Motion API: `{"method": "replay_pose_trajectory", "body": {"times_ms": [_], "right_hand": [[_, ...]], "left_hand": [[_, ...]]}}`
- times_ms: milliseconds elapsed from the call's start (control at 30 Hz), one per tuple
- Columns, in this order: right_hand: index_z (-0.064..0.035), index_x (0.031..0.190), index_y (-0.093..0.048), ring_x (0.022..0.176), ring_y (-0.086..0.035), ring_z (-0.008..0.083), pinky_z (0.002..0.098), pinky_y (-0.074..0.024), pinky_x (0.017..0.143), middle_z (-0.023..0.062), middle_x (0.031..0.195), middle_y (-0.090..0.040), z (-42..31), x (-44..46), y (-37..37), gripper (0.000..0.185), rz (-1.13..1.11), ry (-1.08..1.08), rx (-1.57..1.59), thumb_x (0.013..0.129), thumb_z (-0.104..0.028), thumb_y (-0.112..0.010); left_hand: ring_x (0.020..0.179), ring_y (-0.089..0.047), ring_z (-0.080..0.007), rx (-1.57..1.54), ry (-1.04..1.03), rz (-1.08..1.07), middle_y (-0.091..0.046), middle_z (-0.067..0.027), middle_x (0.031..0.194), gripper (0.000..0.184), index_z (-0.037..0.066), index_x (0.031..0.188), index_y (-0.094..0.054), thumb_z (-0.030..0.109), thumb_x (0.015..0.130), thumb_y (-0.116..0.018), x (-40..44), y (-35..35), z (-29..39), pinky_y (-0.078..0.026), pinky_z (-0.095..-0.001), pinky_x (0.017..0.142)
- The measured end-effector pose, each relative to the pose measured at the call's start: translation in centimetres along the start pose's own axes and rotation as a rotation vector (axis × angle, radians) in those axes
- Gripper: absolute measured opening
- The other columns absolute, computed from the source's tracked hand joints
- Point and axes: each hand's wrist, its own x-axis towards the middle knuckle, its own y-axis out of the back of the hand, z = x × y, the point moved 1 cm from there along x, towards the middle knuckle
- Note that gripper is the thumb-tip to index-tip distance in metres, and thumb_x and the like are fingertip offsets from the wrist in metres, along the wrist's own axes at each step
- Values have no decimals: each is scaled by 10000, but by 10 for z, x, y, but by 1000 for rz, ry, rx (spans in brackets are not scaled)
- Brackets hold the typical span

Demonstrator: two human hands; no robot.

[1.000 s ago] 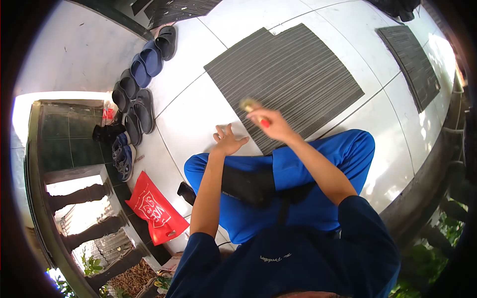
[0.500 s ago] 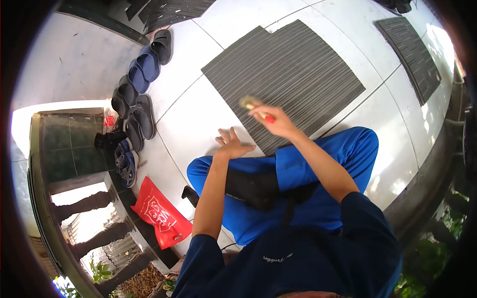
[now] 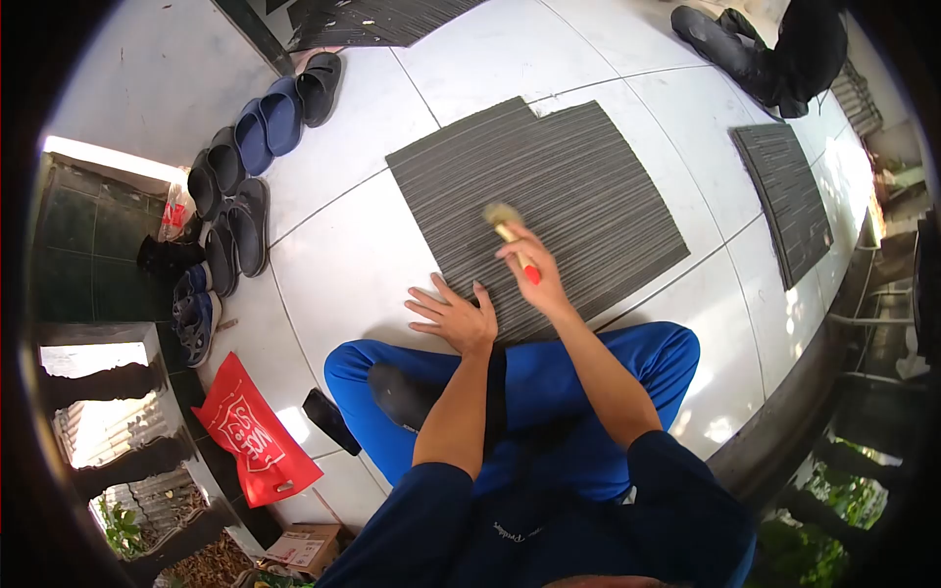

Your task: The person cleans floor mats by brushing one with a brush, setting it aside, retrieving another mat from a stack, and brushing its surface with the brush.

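Note:
A dark grey ribbed mat (image 3: pixel 569 186) with a notch in its far edge lies on white floor tiles. My right hand (image 3: pixel 534 269) is closed around a brush (image 3: pixel 512 235) with a light handle and a red end; its bristles are over the mat's left part. My left hand (image 3: pixel 456 314) is spread with nothing in it, palm down at the mat's near left edge, its fingers over the tile and its thumb at the mat.
Sandals and clogs (image 3: pixel 235 235) line the left side. A red bag (image 3: pixel 255 431) and a black phone-like object (image 3: pixel 330 421) lie at the lower left. Another ribbed piece (image 3: pixel 787 201) is at the right. A person's dark-clothed legs (image 3: pixel 774 59) show at the upper right.
The view has shifted, bringing the other person's legs further into sight. My left hand has moved closer to the mat and lies flatter. The brush stays in my right hand, at a changed angle.

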Motion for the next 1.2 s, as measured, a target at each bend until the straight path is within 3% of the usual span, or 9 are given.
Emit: {"method": "replay_pose_trajectory", "body": {"times_ms": [100, 167, 367, 567, 767, 867, 1000, 1033, 1200], "right_hand": [[-34, 997, -691, 1218, -575, 276, 359, -462, 1001, 162, 1390, -552, -28, -22, -50, 147, -460, -99, 189, 892, 22, -605], [-37, 1005, -694, 1160, -614, 289, 359, -486, 974, 184, 1378, -558, -42, -15, -50, 154, -376, 176, 35, 886, 15, -611], [-33, 1014, -678, 1238, -569, 358, 363, -514, 957, 247, 1368, -528, -20, 37, 15, 195, 354, 62, -327, 886, 80, -583], [-64, 1036, -713, 1240, -570, 323, 407, -447, 1027, 190, 1375, -559, -30, -10, -63, 159, -504, -14, 19, 903, -40, -628], [-59, 1066, -689, 1209, -594, 322, 362, -504, 955, 223, 1390, -523, -15, 31, 9, 185, 351, 27, -104, 901, 0, -632], [-51, 1066, -687, 1212, -589, 334, 370, -505, 950, 235, 1398, -508, 3, 26, 6, 183, 324, 12, -180, 894, -2, -646], [-71, 1125, -694, 1294, -525, 302, 386, -432, 1054, 176, 1388, -552, -19, -9, -56, 200, -424, -256, 343, 946, -127, -623], [-54, 1118, -693, 1276, -541, 299, 388, -439, 1048, 175, 1371, -567, -26, -16, -66, 198, -457, -112, 67, 954, -126, -611], [-74, 1098, -682, 1244, -567, 329, 385, -478, 995, 215, 1404, -519, -31, 22, -10, 178, 188, 6, 18, 987, -153, -568]], "left_hand": [[1450, -8, -528, 307, -2, -46, -105, -338, 1549, 813, 26, 1519, -220, 557, 945, -445, 1, -28, -12, -67, -710, 1108], [1459, 48, -505, 175, 8, -13, -12, -307, 1577, 845, 28, 1530, -174, 551, 927, -450, 3, -24, -10, -19, -671, 1136], [1444, 17, -529, -52, 38, -93, -40, -336, 1554, 826, 16, 1503, -218, 501, 907, -522, 5, 12, 3, -41, -704, 1108], [1460, 62, -501, 149, 73, -140, -12, -270, 1588, 694, 120, 1541, -205, 500, 988, -383, 5, -31, -15, -10, -693, 1123], [1448, 60, -526, -39, 38, -87, -13, -331, 1561, 869, 27, 1524, -198, 565, 898, -469, 4, 3, 1, -1, -694, 1117], [1425, -20, -561, -43, 6, -17, -77, -358, 1538, 824, -1, 1499, -234, 518, 911, -488, 3, 5, 2, -61, -720, 1095], [1431, -29, -546, 58, 4, -7, -97, -347, 1541, 837, 3, 1496, -249, 542, 905, -498, 2, -24, -9, -68, -721, 1093], [1433, -29, -543, 107, -3, -1, -96, -344, 1544, 842, 5, 1496, -250, 547, 902, -500, 2, -32, -14, -69, -721, 1092], [1444, 28, -534, -75, 30, -51, -43, -329, 1561, 875, -18, 1511, -190, 524, 896, -499, 3, 2, 1, -20, -700, 1113]]}}
